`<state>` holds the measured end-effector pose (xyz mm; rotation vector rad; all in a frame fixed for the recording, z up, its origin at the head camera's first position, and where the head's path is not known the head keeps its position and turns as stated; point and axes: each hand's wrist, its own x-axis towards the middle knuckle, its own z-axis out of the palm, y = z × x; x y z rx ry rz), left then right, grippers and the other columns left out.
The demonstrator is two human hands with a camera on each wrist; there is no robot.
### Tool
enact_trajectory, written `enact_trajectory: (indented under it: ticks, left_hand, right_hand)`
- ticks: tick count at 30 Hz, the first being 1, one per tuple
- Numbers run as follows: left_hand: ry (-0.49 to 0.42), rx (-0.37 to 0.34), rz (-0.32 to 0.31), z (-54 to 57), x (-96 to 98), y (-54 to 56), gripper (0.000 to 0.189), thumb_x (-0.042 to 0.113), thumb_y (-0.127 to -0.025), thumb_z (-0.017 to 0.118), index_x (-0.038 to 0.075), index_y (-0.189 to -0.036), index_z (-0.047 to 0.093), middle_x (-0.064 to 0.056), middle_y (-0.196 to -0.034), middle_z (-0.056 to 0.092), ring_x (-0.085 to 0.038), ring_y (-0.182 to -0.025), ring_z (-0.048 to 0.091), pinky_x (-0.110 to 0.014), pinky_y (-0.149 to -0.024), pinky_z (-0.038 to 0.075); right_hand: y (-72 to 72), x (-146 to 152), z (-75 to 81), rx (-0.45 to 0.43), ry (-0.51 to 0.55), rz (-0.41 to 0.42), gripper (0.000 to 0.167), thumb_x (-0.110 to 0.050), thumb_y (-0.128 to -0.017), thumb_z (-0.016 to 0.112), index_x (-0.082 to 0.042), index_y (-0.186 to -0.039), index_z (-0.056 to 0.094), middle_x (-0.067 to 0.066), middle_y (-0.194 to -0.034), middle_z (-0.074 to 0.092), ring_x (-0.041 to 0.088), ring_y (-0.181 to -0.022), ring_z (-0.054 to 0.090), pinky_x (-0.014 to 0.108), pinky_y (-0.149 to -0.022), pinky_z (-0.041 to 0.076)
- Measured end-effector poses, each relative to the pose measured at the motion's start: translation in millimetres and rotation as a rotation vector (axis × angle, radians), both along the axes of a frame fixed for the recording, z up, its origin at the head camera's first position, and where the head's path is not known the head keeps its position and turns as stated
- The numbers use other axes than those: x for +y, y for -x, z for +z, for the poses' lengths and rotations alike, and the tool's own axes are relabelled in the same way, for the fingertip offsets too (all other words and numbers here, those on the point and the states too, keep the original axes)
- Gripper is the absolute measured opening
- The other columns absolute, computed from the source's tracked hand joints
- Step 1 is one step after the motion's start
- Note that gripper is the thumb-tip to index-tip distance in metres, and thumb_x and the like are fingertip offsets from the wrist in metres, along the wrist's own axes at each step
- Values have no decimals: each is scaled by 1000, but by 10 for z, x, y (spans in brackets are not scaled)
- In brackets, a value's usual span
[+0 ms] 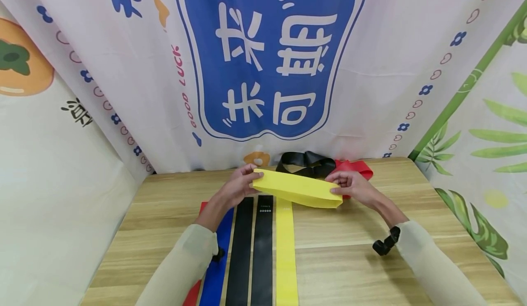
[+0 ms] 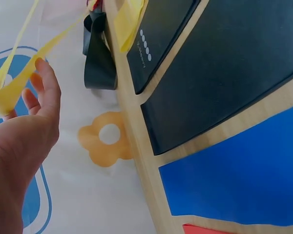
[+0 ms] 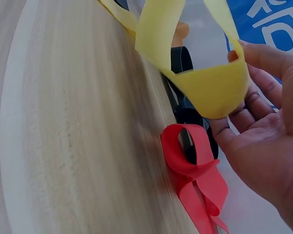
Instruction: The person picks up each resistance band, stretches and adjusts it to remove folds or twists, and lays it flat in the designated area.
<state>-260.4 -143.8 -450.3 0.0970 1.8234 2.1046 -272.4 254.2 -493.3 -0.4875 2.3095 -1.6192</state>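
Observation:
A yellow loop resistance band [image 1: 298, 188] is stretched above the table between the two hands. My left hand [image 1: 238, 187] pinches its left end, thumb in front. At the other end, my right hand [image 1: 355, 189] pinches the band between thumb and fingers. The right wrist view shows the loop of the yellow band [image 3: 212, 90] hanging open beside the fingers. Flat on the table below lie a second yellow band [image 1: 287, 251], two black bands [image 1: 262, 251] [image 1: 239, 251], a blue band [image 1: 217, 265] and a red band [image 1: 192, 295], partly hidden by the left arm.
At the table's back edge, a black band [image 1: 304, 159] stands in loose loops beside a crumpled red band [image 1: 360, 168]. A printed curtain [image 1: 156, 114] hangs directly behind the wooden table [image 1: 350, 269]. Printed cloth [image 1: 473, 114] also lines the right side.

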Motion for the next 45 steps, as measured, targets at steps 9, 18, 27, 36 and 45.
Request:
enact_trajectory:
  ticks: [9,18,27,36,45]
  left_hand:
    - [-77,29,-7,75,5,26,18,-4,-102,62,11,-107,54,-10,-124,55,-28,-107,67,-41,-91,63]
    - [-106,81,2,174,67,66,22,-7,-100,56,14,-107,55,-7,-122,56,-29,-111,63,-40,-90,63]
    - [-93,112,-13,274,101,96,20,-6,-102,54,13,-110,54,-8,-120,57,-29,-111,63,-39,-91,62]
    - [-23,133,-47,313,141,150,18,-6,-103,54,6,-117,56,-12,-125,55,-30,-111,61,-34,-88,63]
    - [75,128,-46,319,145,196,30,-6,-105,55,1,-133,62,-16,-128,57,-30,-110,64,-34,-92,62]
  right_hand:
    - [-32,37,-23,-4,-93,61,39,-16,-91,84,-2,-125,72,13,-109,71,31,-99,65,27,-84,58]
    - [-100,51,-52,50,-138,141,29,-13,-92,83,-2,-117,74,9,-100,70,24,-92,63,25,-78,56]
    - [-198,86,-103,121,-159,117,24,-11,-93,82,-3,-114,76,8,-99,73,23,-93,66,25,-81,55]
    - [-290,144,-172,103,-102,79,23,-10,-93,82,1,-112,75,11,-98,73,20,-90,66,25,-80,56]
    - [-395,168,-195,72,-116,3,23,-17,-91,85,-5,-108,77,9,-96,70,25,-88,64,26,-74,55]
